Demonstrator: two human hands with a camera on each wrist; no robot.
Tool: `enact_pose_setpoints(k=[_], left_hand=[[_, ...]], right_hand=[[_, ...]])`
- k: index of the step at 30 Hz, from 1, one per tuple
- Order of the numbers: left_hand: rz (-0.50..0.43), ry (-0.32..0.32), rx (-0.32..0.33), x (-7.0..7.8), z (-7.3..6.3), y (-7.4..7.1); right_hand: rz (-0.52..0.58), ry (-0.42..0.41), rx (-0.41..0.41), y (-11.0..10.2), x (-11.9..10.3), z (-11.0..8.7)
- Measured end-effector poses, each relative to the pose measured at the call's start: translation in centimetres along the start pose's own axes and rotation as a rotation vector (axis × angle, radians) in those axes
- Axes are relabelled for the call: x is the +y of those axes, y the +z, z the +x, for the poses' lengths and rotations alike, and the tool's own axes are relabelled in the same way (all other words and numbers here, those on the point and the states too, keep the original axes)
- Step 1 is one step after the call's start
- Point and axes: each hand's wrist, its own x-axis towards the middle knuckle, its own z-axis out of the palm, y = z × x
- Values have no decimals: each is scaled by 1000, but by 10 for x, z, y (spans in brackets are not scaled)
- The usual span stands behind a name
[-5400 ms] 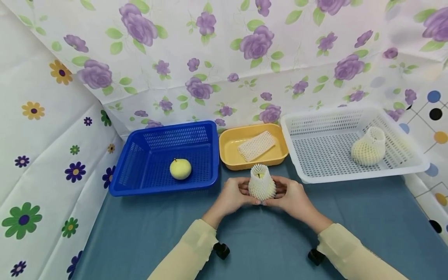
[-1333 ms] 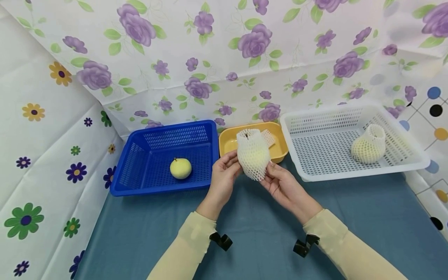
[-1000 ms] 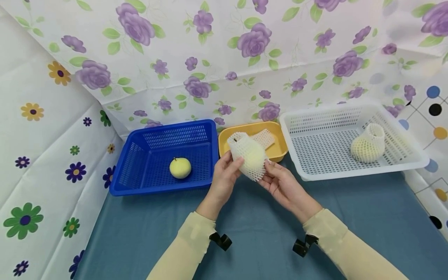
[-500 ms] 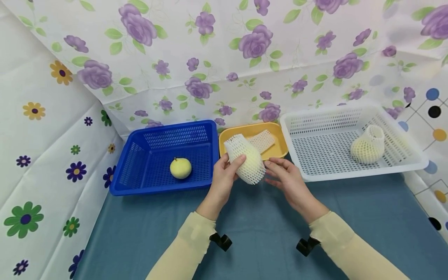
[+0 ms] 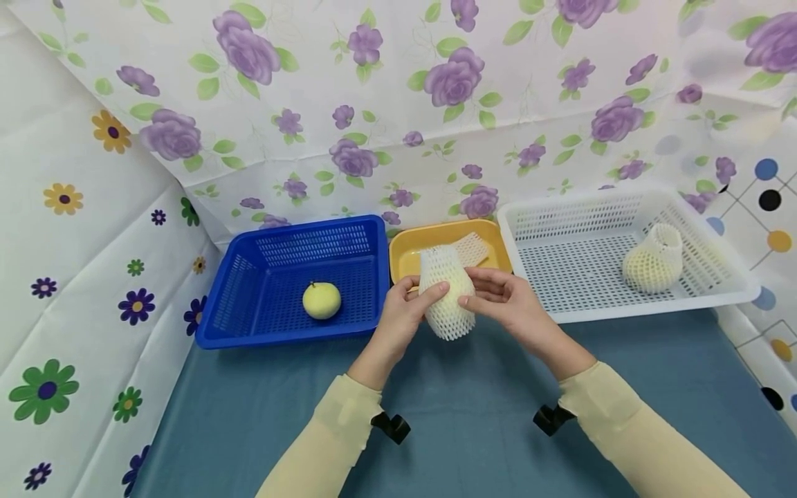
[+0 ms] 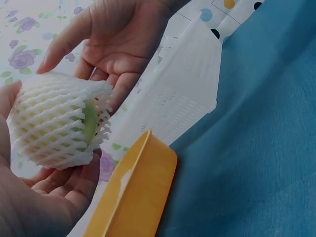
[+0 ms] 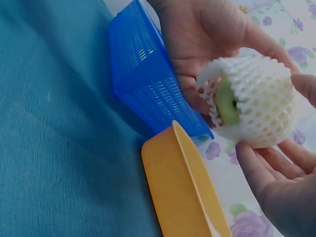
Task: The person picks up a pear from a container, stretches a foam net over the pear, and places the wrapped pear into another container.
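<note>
Both hands hold a pear in a white foam net sleeve over the near side of the yellow tray. My left hand grips it from the left, thumb across the front. On the other side, my right hand has its thumb tip on the net and its fingers behind. The sleeve stands up as a narrower neck above the fruit. At its lower end, the right wrist view shows bare green pear skin with a dark spot. A bare yellow pear sits in the blue basket.
Another folded foam net lies in the yellow tray, partly hidden behind the held pear. To the right, a white basket holds a netted pear. Floral sheets rise behind the blue-grey tablecloth.
The netted pear was lifted from low near the table, tilted left, then turned more upright. My right hand briefly opened off its lower end and now holds its right side.
</note>
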Motion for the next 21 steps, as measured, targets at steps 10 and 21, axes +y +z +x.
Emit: enact_pose_setpoints(k=[10, 21], left_hand=[[155, 1, -46, 25, -18, 7], [60, 7, -62, 2, -4, 0]], right_hand=[[-46, 71, -109, 4, 5, 2], [-30, 168, 1, -1, 6, 2]])
